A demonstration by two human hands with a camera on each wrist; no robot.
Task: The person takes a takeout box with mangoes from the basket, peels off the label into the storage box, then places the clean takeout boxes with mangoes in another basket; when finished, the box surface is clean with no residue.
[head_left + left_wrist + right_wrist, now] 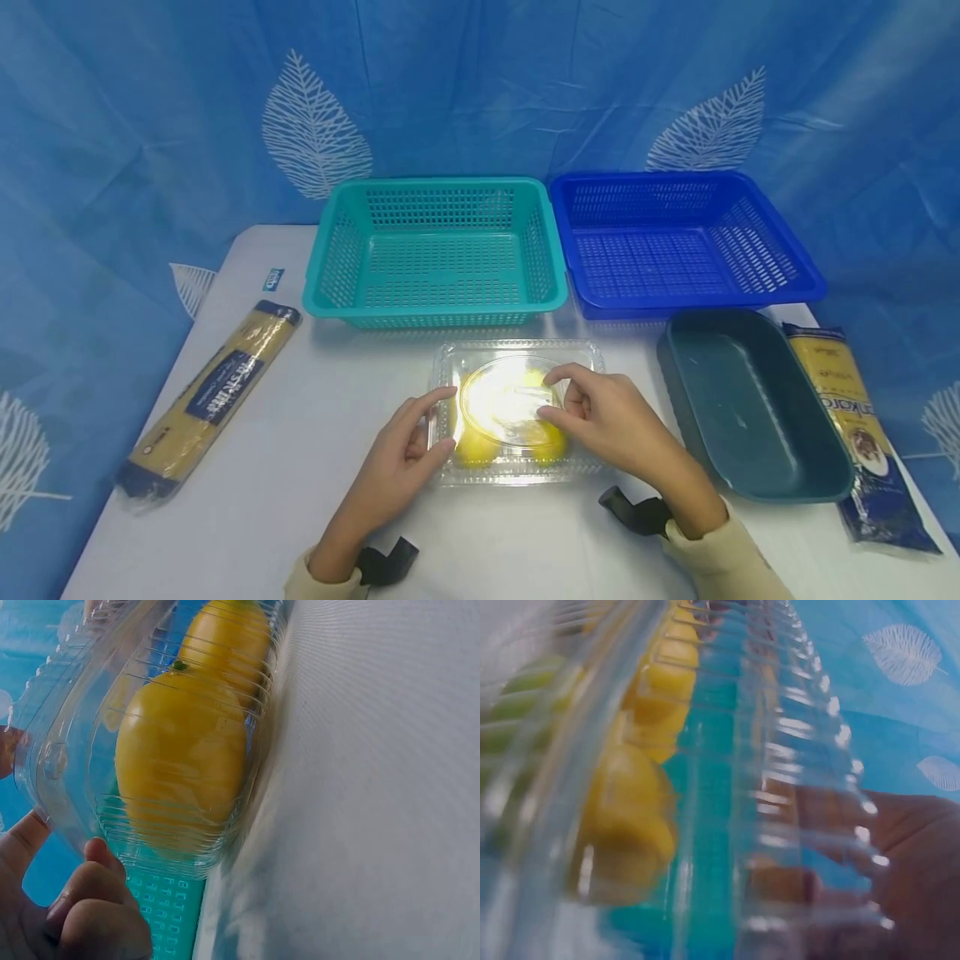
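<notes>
A clear plastic clamshell box [480,477] lies in front of me with its lid down, several yellow fruits [180,757] inside. Glare on the lid hides part of them in the head view; a greenish one [525,712] shows in the right wrist view. My left hand [397,458] is at the box's left edge, thumb and forefinger tips apart at the lid rim, the other fingers bent under. Over the lid's right part is my right hand [607,412], its thumb and forefinger apart, close over the lid's top.
Behind the box stand a teal basket [442,312] and a blue basket [697,302]. A dark green tub [757,400] sits at the right, beside a yellow and blue packet [862,433]. Another yellow and navy packet [210,400] lies at the left. A patterned blue curtain [480,83] hangs behind.
</notes>
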